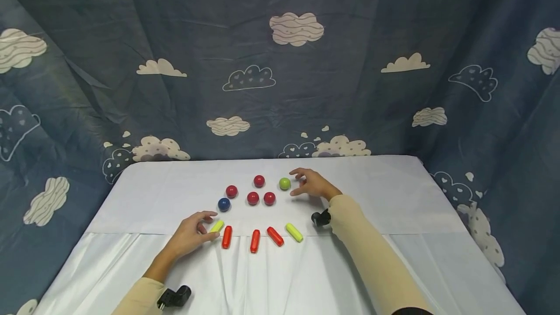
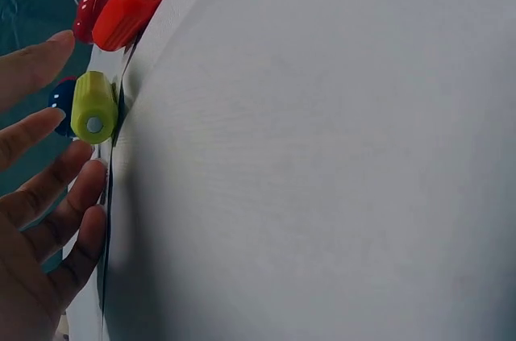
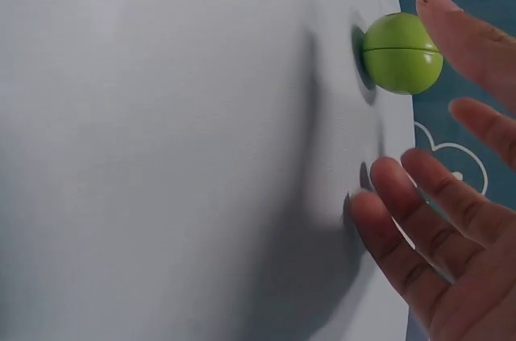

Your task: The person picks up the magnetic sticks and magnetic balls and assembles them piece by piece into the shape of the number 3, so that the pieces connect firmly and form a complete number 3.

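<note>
My left hand (image 1: 190,235) is spread around a yellow-green ribbed stick (image 1: 217,226), thumb on one side and fingers on the other. In the left wrist view a gap shows between the thumb (image 2: 36,71) and the stick; whether a fingertip touches it I cannot tell. A red stick (image 1: 226,237) lies just right of that hand. At the back, my right hand (image 1: 312,183) hovers beside a green ball (image 1: 284,183), fingers parted and apart from it. The right wrist view shows this ball (image 3: 401,53) resting on the cloth, with a seam round its middle.
Several red balls (image 1: 253,198) and a dark blue ball (image 1: 224,204) sit left of the green one. Nearer lie two more red sticks (image 1: 255,241) and another yellow-green stick (image 1: 294,232). White cloth (image 1: 385,183) covers the table; a cloud-patterned curtain (image 1: 332,81) hangs behind.
</note>
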Tool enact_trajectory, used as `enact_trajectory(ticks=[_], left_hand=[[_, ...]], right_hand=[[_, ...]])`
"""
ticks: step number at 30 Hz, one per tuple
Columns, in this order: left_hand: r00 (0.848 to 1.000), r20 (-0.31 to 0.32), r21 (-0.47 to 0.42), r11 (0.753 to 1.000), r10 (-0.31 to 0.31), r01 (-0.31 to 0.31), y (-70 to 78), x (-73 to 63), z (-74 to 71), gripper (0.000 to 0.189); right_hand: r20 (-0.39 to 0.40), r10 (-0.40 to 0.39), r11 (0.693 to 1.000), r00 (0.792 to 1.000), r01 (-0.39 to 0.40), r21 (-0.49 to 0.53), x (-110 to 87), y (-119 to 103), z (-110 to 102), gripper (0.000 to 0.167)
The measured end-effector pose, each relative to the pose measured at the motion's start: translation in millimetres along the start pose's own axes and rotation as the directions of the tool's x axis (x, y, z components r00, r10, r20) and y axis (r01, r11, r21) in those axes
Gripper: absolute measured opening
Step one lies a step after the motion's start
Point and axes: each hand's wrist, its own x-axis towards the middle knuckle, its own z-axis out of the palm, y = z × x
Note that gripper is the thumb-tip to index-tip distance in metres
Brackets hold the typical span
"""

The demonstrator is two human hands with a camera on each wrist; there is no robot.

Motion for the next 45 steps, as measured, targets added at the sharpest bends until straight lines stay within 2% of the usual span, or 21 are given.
enact_trajectory(ticks=[8, 16, 26, 32, 45], left_hand=[[1.0, 0.003, -0.017, 1.0, 0.003, -0.003, 3.1, 0.1, 1.8, 0.053], [1.0, -0.012, 0.022, 1.0, 0.001, -0.001, 0.9, 0.7, 4.3, 0.045], [1.0, -0.027, 0.016, 1.0, 0.003, -0.002, -2.9, 0.9, 5.3, 0.031], [1.0, -0.025, 0.02, 1.0, -0.003, 0.004, -3.7, 2.6, 4.1, 0.027], [1.0, -0.013, 0.028, 1.0, -0.005, 0.005, -3.2, 4.2, 3.0, 0.023]], right_hand=[[0.062, -0.067, 0.996, 0.996, 0.07, -0.053, 11.9, -2.4, -3.4, 0.062], [0.065, -0.101, 0.993, 0.993, 0.105, -0.053, 22.3, -2.9, -0.6, 0.055], [0.036, -0.14, 0.99, 0.99, 0.141, -0.028, 28.2, -5.3, 7.1, 0.045], [0.023, -0.148, 0.988, 0.989, 0.149, -0.031, 32.4, -5.2, 10.9, 0.039], [-0.01, -0.102, 0.994, 0.995, 0.101, -0.035, 33.5, -6.2, 13.9, 0.034]])
